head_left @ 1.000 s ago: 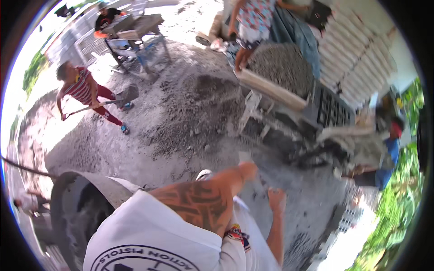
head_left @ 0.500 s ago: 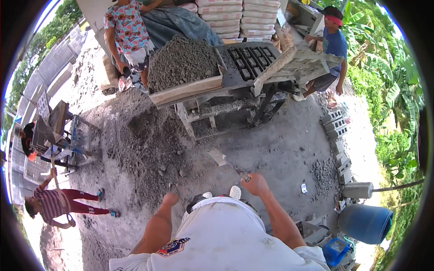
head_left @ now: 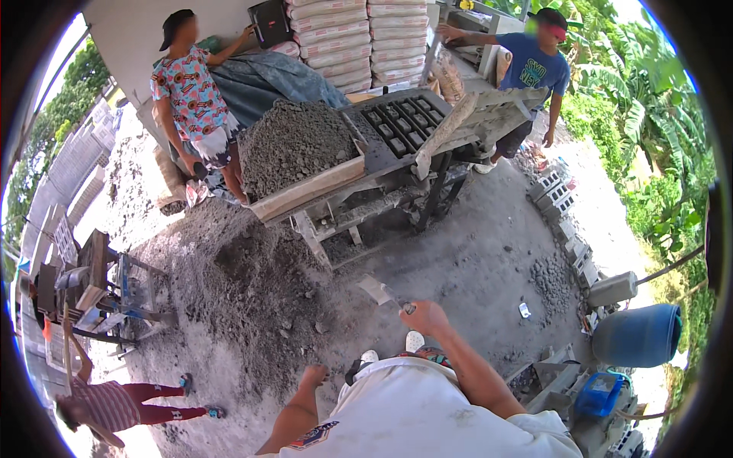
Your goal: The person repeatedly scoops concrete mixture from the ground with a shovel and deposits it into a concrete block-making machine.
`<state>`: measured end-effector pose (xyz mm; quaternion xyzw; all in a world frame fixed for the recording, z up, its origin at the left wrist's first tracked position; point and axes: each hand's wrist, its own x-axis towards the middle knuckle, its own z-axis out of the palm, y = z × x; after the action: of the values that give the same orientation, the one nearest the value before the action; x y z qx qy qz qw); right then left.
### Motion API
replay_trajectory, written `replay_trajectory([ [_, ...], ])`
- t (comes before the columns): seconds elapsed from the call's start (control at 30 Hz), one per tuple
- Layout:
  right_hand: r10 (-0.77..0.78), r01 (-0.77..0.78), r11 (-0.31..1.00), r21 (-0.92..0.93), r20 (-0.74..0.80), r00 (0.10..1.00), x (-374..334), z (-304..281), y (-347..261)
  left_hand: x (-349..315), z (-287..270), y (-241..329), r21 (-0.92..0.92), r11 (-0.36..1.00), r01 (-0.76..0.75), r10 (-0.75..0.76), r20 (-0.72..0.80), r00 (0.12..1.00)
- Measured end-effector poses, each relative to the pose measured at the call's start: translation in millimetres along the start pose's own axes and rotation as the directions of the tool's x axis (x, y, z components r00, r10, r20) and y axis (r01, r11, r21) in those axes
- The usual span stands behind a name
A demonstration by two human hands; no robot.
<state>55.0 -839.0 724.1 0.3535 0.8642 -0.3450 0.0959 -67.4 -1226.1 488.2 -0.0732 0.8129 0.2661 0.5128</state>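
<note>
My right hand is wrapped round the handle of a trowel. The trowel's pale, flat blade points away to the upper left, above the grey ground. My left hand hangs low by my left side with curled fingers, and I see nothing in it. Ahead stands a block-making machine table bearing a heap of grey concrete mix. Its block mould has several filled-in dark cavities. A tilted, crusted metal lid stands raised at the mould's right.
One person stands behind the mix at left, another beyond the lid. A person in stripes is near a second machine. Loose mix covers the ground left. Hollow blocks and a blue barrel line the right.
My view has shifted, so the machine appears lower and further left. My left hand has drawn nearer my body; the right still grips the trowel. The person in stripes has moved lower in view.
</note>
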Motion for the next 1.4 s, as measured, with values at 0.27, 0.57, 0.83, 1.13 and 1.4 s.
replay_trajectory([
  [0.27, 0.051, -0.051, 0.997, 0.059, -0.003, 0.999, -23, -9, 52, 22, 15, 156, -0.148, 0.927, -0.346, 0.35, 0.002, 0.937],
  [0.57, 0.322, -0.225, 0.759, 0.611, -0.052, 0.945, -36, -105, 205, 58, 39, 114, 0.633, 0.726, -0.269, 0.183, 0.199, 0.963],
  [0.83, 0.562, -0.241, 0.685, 0.688, -0.288, 0.776, -144, -243, 369, 12, 254, 234, 0.579, 0.81, -0.097, 0.016, 0.143, 0.99],
  [1.13, 0.509, -0.342, 0.807, 0.481, -0.274, 0.816, -115, -350, 456, -20, 436, 518, 0.459, 0.65, -0.605, 0.517, 0.316, 0.795],
  [1.4, 0.539, -0.366, 0.763, 0.533, -0.214, 0.815, -34, -505, 527, 93, 474, 651, 0.472, 0.808, -0.352, 0.301, 0.183, 0.936],
])
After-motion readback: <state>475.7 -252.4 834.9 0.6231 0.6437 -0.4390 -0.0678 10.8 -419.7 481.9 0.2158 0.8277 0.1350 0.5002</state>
